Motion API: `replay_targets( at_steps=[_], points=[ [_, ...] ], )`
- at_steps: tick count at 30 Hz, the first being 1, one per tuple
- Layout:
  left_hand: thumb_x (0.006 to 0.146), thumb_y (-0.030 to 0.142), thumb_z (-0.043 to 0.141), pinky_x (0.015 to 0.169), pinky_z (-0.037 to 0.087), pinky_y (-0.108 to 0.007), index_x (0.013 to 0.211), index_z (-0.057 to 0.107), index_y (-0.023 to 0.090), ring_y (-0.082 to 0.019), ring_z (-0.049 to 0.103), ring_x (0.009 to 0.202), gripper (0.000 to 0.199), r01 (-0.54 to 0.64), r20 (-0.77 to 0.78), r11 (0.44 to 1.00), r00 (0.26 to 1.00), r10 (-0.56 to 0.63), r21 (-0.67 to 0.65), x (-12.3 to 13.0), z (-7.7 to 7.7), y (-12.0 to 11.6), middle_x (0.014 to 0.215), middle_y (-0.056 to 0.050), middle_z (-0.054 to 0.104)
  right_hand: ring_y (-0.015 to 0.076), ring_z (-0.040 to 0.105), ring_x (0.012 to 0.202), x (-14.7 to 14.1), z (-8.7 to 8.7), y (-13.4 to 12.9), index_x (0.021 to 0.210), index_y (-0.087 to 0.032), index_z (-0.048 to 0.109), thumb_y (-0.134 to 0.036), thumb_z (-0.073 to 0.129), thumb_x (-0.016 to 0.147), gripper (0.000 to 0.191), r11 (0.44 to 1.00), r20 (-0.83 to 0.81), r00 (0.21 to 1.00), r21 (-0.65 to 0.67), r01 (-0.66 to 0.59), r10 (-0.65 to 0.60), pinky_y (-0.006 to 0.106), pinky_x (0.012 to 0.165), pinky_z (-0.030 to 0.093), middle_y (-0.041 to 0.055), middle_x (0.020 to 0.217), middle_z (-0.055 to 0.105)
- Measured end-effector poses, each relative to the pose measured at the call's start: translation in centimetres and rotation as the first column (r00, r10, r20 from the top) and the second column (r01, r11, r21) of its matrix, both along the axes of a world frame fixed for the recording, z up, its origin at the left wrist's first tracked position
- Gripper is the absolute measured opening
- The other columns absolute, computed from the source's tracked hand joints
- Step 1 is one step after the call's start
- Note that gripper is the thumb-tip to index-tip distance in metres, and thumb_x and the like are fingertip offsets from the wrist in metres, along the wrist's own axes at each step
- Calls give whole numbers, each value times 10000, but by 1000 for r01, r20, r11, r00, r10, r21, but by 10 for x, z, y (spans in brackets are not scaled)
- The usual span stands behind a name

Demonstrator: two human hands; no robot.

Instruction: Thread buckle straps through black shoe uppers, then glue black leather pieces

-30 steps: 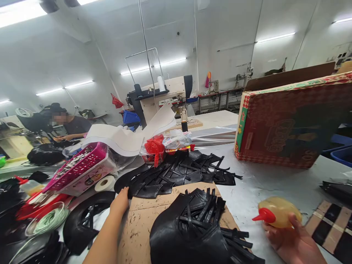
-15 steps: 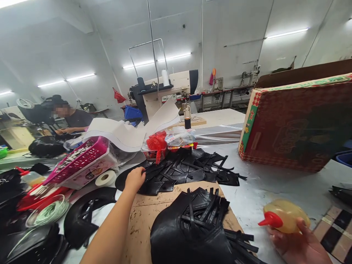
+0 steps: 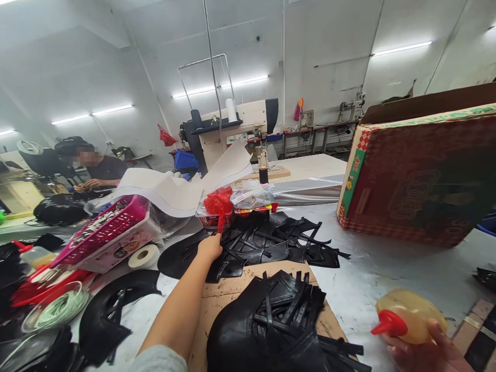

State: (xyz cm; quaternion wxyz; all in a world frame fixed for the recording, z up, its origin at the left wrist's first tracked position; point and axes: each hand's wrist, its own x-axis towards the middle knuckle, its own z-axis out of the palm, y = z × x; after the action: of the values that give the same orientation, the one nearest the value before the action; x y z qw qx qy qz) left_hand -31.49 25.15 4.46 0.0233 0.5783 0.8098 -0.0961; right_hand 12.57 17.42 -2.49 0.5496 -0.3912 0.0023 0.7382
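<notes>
My left hand [image 3: 210,249] reaches forward over a spread of black strappy leather pieces [image 3: 267,240]. Its fingers curl down and away from me, so the hand looks closed, but the fingertips are hidden. In my right hand [image 3: 422,351], low at the right, lies a glue bottle [image 3: 413,315] of clear plastic with yellowish liquid and a red nozzle pointing left. Closer to me, a stack of black leather pieces with loose straps [image 3: 263,320] rests on a stained cardboard sheet [image 3: 329,320].
A large red carton [image 3: 418,181] stands at the right. Left are a pink basket [image 3: 101,232], a tape roll [image 3: 143,257] and a coil of pale green cord [image 3: 64,307]. A sewing machine [image 3: 232,134] is behind. Another person [image 3: 104,168] sits far left.
My left hand has moved to the right and slightly forward over the black leather pieces. The right hand with the bottle has shifted slightly right and down in view.
</notes>
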Motion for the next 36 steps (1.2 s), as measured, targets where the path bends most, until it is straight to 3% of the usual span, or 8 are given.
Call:
replay_targets(
  at_steps=[3, 9, 14, 23, 28, 33, 36],
  points=[
    [876, 322, 534, 813, 503, -413, 1111, 546, 153, -201, 589, 942, 290, -12, -1, 1000, 1000, 12, 10, -1, -2, 1, 1091, -77, 588, 244, 627, 453, 0, 1, 0, 864, -220, 589, -117, 655, 462, 420, 987, -6, 999, -150, 53, -54, 325, 351, 529, 57, 694, 697],
    [874, 326, 536, 832, 492, -423, 1105, 552, 155, -206, 580, 966, 287, -26, 32, 999, 999, 25, 34, -4, -5, 3, 1109, -79, 582, 237, 645, 571, 15, -19, 3, 899, -235, 595, -111, 727, 490, 448, 997, -56, 997, -50, -62, 59, 367, 455, 572, 50, 830, 695],
    [872, 323, 540, 834, 491, -420, 1103, 553, 158, -208, 576, 976, 284, -26, 83, 998, 996, 22, 53, -8, -8, 7, 1120, -80, 576, 221, 630, 562, 19, -31, 5, 929, -238, 598, -145, 776, 493, 480, 998, -44, 997, 6, -60, 60, 366, 473, 570, 45, 818, 684],
    [875, 319, 536, 799, 506, -397, 1101, 550, 155, -193, 592, 925, 279, -45, 178, 998, 983, 38, 35, -15, -16, 17, 1081, -74, 590, 199, 626, 540, 25, -34, 3, 896, -232, 601, -133, 735, 552, 382, 994, -73, 992, -11, -105, 104, 369, 507, 577, 44, 861, 682],
    [872, 319, 540, 824, 495, -408, 1071, 567, 155, -196, 583, 950, 259, 3, 188, 1000, 982, -6, 16, -14, -14, 12, 1089, -74, 590, 201, 637, 565, 26, -36, 6, 901, -233, 608, -152, 735, 577, 357, 984, -114, 978, -25, -177, 173, 377, 568, 585, 39, 836, 681],
    [868, 314, 547, 845, 483, -421, 1063, 571, 154, -206, 572, 982, 253, 36, 158, 999, 987, -39, 23, -10, -15, 5, 1107, -76, 584, 225, 656, 578, 22, -36, 6, 930, -236, 597, -141, 701, 586, 371, 995, -46, 994, 7, -97, 97, 343, 497, 576, 37, 842, 685],
    [871, 315, 542, 853, 479, -425, 1059, 573, 153, -208, 569, 992, 250, 44, 133, 999, 990, -48, 32, -8, -15, 2, 1110, -76, 583, 222, 650, 565, 22, -34, 5, 901, -228, 598, -163, 681, 613, 307, 994, -38, 993, -4, -113, 113, 343, 500, 578, 37, 804, 678]
  ],
)
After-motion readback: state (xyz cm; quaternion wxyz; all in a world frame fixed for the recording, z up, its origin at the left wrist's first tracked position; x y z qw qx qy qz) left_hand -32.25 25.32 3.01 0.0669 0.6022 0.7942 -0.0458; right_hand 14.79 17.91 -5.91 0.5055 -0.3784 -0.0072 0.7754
